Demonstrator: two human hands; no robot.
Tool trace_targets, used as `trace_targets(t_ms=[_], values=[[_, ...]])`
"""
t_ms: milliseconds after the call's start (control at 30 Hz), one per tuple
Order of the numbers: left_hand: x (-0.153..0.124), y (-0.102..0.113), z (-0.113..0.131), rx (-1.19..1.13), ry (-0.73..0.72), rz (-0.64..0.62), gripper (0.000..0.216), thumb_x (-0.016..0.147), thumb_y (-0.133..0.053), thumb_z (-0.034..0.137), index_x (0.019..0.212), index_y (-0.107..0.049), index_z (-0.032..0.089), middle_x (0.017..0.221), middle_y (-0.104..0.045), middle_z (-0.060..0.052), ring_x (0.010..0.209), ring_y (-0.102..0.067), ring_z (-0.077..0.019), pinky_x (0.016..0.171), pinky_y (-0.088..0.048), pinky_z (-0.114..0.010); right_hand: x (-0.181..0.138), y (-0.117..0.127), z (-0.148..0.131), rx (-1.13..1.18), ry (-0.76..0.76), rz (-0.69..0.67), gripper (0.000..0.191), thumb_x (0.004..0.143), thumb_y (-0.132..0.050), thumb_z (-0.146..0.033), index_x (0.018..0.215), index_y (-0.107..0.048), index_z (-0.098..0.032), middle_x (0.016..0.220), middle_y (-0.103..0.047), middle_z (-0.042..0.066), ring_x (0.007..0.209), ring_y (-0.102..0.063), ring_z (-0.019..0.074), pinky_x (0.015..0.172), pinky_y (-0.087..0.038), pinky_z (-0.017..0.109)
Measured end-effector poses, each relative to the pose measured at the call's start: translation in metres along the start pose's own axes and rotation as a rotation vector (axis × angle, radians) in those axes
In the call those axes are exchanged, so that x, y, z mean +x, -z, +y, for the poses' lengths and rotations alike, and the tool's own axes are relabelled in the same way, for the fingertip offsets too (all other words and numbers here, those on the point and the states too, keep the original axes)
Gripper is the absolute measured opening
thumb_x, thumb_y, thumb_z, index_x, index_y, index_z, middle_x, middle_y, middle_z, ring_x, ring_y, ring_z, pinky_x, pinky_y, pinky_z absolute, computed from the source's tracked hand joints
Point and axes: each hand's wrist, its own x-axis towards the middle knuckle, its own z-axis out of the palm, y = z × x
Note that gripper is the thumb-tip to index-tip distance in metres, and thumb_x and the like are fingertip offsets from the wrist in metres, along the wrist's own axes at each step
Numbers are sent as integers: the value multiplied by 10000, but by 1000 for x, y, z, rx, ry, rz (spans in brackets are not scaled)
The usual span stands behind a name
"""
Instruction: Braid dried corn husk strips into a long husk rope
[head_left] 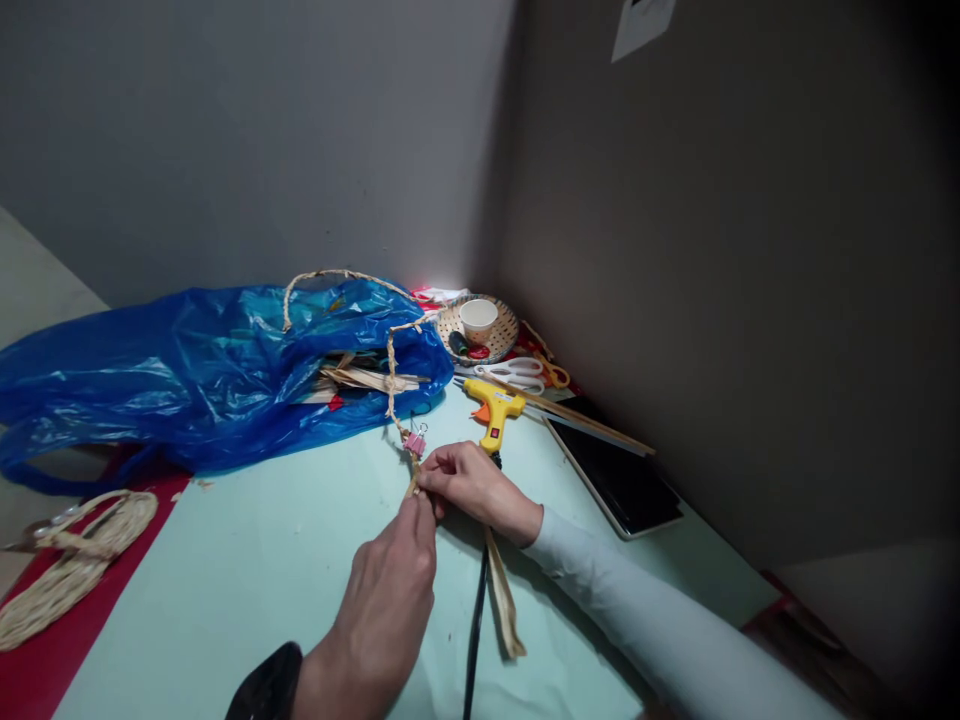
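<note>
My left hand (390, 590) and my right hand (472, 487) meet over the pale green table (247, 560), both pinched on the end of a braided straw cord (391, 385). A pink binder clip (414, 441) grips the braid just above my fingers. The cord runs up over a blue plastic bag (187, 370) and loops back. Loose straw strips (504, 600) trail from my right hand toward me. A yellow glue gun (491, 408) lies just behind my right hand, its black cable (474, 630) running under my wrist.
A small woven basket (501, 330) with a white cup (478, 318) sits in the corner. White scissors (517, 372) and wooden sticks (585, 415) lie by a dark tablet (622, 480) along the right wall. A coiled straw mat (67, 570) lies at far left.
</note>
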Motion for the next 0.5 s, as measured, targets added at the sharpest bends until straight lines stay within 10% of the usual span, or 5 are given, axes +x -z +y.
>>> trace_targets(t_ms=[167, 500], values=[[12, 28, -17, -347, 76, 86, 253, 839, -534, 357, 689, -678, 212, 800, -699, -115, 794, -651, -331, 746, -455, -425, -3, 1, -4, 69, -16, -16, 143, 839, -566, -184, 721, -625, -129, 710, -698, 40, 473, -527, 77, 501, -424, 185], [53, 25, -40, -981, 118, -205, 266, 707, -607, 377, 855, -608, 156, 708, -657, -41, 569, -559, -155, 566, -454, -286, -1, 5, -7, -13, -19, -34, 170, 865, -546, -193, 731, -626, -126, 560, -625, -10, 452, -523, 73, 486, -387, 167]])
